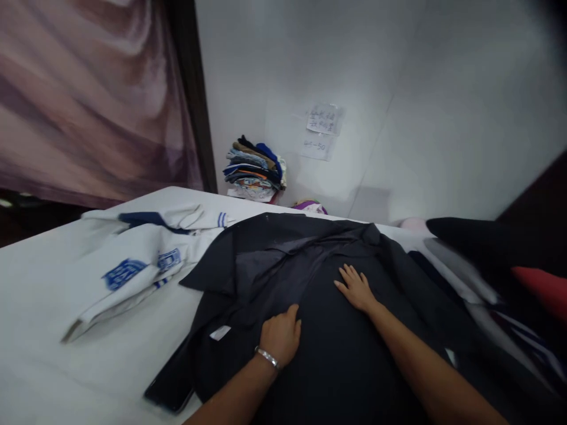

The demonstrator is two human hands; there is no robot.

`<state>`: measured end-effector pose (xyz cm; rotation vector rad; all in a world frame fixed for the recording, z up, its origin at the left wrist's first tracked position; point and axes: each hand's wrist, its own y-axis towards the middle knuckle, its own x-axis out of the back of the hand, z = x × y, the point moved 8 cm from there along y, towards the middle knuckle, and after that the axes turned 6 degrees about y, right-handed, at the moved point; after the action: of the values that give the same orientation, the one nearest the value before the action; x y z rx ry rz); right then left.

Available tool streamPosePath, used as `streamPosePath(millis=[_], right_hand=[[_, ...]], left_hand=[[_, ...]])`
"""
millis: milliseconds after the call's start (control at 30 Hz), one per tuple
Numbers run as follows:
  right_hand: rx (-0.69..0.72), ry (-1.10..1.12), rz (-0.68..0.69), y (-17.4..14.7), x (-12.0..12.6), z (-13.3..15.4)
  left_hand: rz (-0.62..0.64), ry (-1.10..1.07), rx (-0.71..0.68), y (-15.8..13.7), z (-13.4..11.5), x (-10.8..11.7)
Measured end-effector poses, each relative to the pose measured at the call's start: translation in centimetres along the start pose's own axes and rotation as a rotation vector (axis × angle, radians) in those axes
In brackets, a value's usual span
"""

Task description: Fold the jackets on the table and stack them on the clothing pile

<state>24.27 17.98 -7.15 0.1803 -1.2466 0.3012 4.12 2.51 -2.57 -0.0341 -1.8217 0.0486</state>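
Observation:
A dark jacket point(336, 342) lies spread over the white table, its front parted so the lining and a small white label show. My left hand point(280, 335), with a silver bracelet at the wrist, is closed on the jacket near the front edge of the cloth. Fingers spread, my right hand point(355, 287) lies flat on the jacket panel to the right. A black phone point(170, 378) sticks out from under the jacket's lower left side. Left of the jacket is a white garment point(133, 260) with blue lettering and stripes.
The white table point(35, 330) extends to the left. Mixed clothes, including a red piece point(538, 289), are heaped along the right. Behind the table stands a stack of folded clothes point(252, 168) by the wall, below paper signs point(325, 120). A pinkish curtain point(88, 94) hangs at left.

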Motion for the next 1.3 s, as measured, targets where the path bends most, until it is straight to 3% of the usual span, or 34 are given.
streamPosePath(millis=[100, 233, 433, 533, 600, 700, 833, 1067, 1300], right_hand=[[-0.012, 0.129, 0.005, -0.9, 1.6, 0.4], [-0.001, 0.064, -0.177, -4.5, 6.0, -1.4], [-0.381, -0.221, -0.38, -13.9, 11.0, -13.1], [-0.501, -0.256, -0.297, -17.1, 10.4, -17.8], [-0.506, -0.249, -0.228, -18.1, 9.6, -18.7], [-0.431, -0.287, -0.337, -18.7, 10.5, -16.9], [-0.201, -0.263, -0.487, -18.8, 12.1, -11.2], [0.02, -0.018, -0.428, -16.6, 10.2, -3.0], [0.232, 0.099, -0.228, -11.7, 6.8, 5.7]], left_hand=[[0.077, 0.043, 0.046, 0.4, 0.1, 0.0], [0.116, 0.06, 0.034, 0.8, -0.1, 0.3], [0.109, -0.001, 0.029, 1.0, 0.5, -0.1], [0.125, -0.007, 0.039, 1.2, 0.7, -0.5], [0.139, -0.004, 0.04, 1.3, 0.7, -0.7], [0.134, -0.007, 0.032, 1.4, 0.7, -0.7], [0.108, 0.0, 0.037, 1.3, 0.7, -0.6], [-0.003, -0.022, 0.002, 0.6, 0.3, 0.2], [-0.013, -0.022, 0.026, 0.8, 0.7, -0.7]])
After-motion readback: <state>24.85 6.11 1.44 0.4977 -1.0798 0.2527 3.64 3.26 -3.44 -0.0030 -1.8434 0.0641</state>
